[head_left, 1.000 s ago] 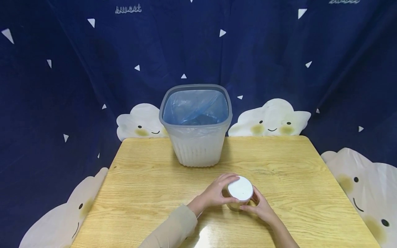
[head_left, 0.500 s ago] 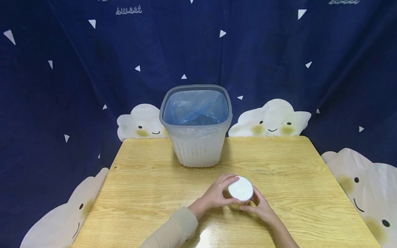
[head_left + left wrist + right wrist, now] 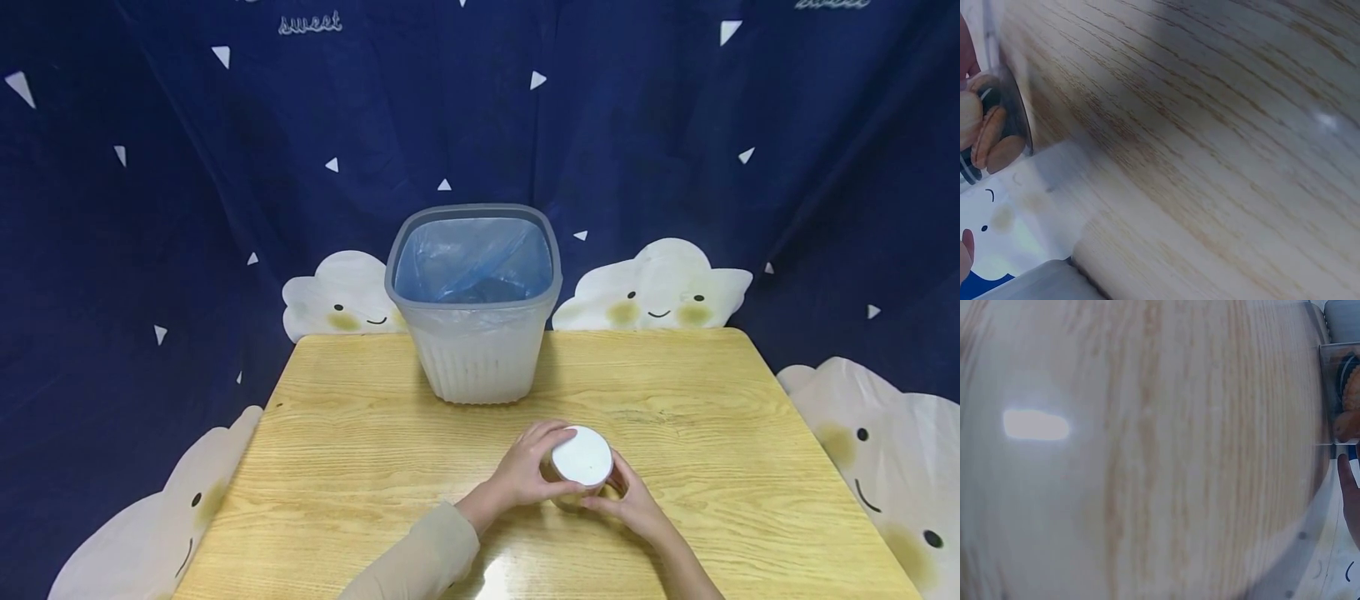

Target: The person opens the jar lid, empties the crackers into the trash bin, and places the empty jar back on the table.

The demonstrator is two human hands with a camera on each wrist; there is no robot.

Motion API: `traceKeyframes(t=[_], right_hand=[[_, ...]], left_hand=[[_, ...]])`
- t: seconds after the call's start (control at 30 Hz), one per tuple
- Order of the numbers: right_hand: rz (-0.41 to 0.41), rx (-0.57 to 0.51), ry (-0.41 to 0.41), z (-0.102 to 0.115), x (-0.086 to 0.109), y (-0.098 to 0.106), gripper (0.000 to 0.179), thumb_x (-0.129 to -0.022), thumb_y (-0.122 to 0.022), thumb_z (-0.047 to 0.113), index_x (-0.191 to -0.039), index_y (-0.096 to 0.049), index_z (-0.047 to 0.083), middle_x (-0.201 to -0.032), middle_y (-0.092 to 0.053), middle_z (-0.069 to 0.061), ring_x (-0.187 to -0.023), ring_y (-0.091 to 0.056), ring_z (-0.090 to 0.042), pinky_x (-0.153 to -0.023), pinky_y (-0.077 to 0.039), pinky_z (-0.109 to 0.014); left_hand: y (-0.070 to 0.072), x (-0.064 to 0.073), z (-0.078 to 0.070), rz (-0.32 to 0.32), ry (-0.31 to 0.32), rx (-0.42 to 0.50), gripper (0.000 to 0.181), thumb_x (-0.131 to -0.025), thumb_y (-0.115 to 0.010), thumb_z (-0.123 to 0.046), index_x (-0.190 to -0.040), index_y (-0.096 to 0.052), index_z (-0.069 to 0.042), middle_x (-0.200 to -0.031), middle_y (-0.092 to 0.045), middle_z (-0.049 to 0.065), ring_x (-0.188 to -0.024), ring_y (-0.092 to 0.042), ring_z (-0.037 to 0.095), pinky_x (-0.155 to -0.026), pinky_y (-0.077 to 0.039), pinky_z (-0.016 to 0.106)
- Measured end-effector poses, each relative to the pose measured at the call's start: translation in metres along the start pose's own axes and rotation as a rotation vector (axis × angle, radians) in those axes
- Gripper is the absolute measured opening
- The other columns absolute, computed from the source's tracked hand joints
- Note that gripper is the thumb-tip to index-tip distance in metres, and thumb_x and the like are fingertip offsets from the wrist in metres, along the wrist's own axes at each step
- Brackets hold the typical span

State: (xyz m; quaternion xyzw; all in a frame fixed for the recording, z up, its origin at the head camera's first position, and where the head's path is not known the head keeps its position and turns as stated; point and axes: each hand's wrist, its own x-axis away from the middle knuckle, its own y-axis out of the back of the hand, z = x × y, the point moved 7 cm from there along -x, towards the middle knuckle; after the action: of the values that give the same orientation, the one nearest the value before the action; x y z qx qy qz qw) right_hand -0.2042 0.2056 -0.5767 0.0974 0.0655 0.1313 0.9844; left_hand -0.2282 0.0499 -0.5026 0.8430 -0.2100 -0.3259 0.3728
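A clear jar (image 3: 567, 502) with a round white lid (image 3: 582, 458) stands between both hands on the front half of the table. My left hand (image 3: 523, 467) grips the lid from the left, thumb at the near rim and fingers at the far side. From the right, my right hand (image 3: 632, 504) holds the jar's body below the lid, thumb in front. Through the clear wall, brown-orange pieces (image 3: 997, 134) and dark ones show in the left wrist view. At the right wrist view's edge, the jar (image 3: 1347, 394) is partly cut off, with a finger (image 3: 1349, 494) beneath it.
Behind the hands, a whitish bin (image 3: 483, 354) with a grey rim and blue liner stands toward the back of the wooden table (image 3: 337, 417). A dark blue curtain (image 3: 637, 125) with clouds and triangles hangs around the table's back and sides.
My left thumb has shifted very slightly to the right along the lid's near rim. The jar, the right hand and the bin stay in place.
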Motion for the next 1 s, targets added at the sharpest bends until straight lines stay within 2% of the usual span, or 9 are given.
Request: traceKeyframes(t=[0.43,0.67,1.0], right_hand=[[-0.01,0.003,-0.023,0.001,0.0008,0.0008,0.083,-0.073,-0.073,0.006,-0.142,-0.026,0.007,-0.138,-0.037,-0.021,-0.114,-0.04,0.006,-0.097,-0.026,-0.064],[-0.012,-0.014,-0.021,0.0021,0.0001,0.0008,0.082,-0.073,-0.074,0.006,-0.142,-0.029,0.01,-0.138,-0.038,-0.018,-0.115,-0.041,0.004,-0.098,-0.025,-0.063],[-0.014,-0.002,-0.029,0.0034,0.0013,0.0011,0.082,-0.074,-0.073,0.006,-0.142,-0.027,0.007,-0.138,-0.036,-0.022,-0.116,-0.04,0.001,-0.098,-0.026,-0.063]], left_hand=[[-0.0006,0.0014,-0.0026,-0.062,0.042,-0.061,0.073,-0.066,-0.074,-0.052,-0.126,-0.051,-0.017,-0.128,-0.048,0.002,-0.118,-0.045,0.017,-0.094,-0.041,0.036],[0.0014,0.0015,-0.0071,-0.119,0.035,-0.08,0.071,-0.064,-0.075,-0.053,-0.12,-0.055,-0.015,-0.121,-0.051,0.001,-0.112,-0.048,0.016,-0.092,-0.042,0.034],[0.0002,0.0015,-0.0093,-0.135,0.052,-0.111,0.069,-0.064,-0.075,-0.055,-0.115,-0.057,-0.013,-0.114,-0.051,-0.002,-0.108,-0.048,0.014,-0.091,-0.041,0.029]])
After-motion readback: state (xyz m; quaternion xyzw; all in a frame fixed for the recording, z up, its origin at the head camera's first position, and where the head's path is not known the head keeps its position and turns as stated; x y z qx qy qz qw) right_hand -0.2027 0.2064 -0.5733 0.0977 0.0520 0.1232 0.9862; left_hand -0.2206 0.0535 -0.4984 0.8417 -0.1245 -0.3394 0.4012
